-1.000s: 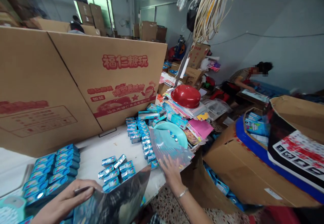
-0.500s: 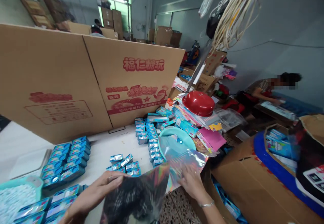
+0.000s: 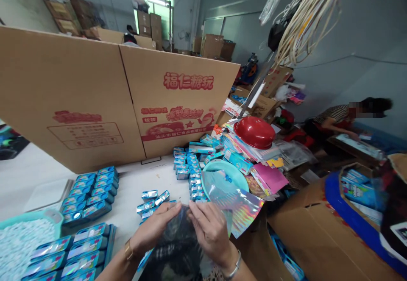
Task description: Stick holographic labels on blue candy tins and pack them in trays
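Both my hands hold a shiny dark foil bag at the near edge of the white table. My left hand pinches the bag's top edge from the left. My right hand grips the same edge from the right, fingers closed on it. More holographic foil bags lie just right of my hands, over a teal plate. Several small blue packets lie just beyond my fingers.
A large printed cardboard sheet stands across the table's back. Rows of blue packets lie left, a teal tray of white pieces at far left. A red bowl tops stacked cards. Open cartons stand right; a person works beyond.
My right hand has left the foil bags by the plate and come onto the dark bag. Both hands now meet at its top edge. The view has shifted right.
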The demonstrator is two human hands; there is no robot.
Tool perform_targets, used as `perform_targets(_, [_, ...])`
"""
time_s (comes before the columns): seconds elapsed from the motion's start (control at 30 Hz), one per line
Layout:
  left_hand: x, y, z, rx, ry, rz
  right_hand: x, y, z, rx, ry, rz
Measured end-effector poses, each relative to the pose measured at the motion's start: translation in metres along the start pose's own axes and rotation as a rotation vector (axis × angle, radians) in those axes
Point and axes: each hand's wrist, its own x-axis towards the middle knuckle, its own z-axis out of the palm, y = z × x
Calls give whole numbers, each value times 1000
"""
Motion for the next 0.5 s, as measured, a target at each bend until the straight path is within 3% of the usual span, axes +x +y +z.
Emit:
perform_targets(0.17, [9,-3,1,-202,-30,-49,-1,4,9,-28,-19,-24])
perform_targets(0.5, [16,-10,-17,-218,71,-37,10,-2,30,79,46,25])
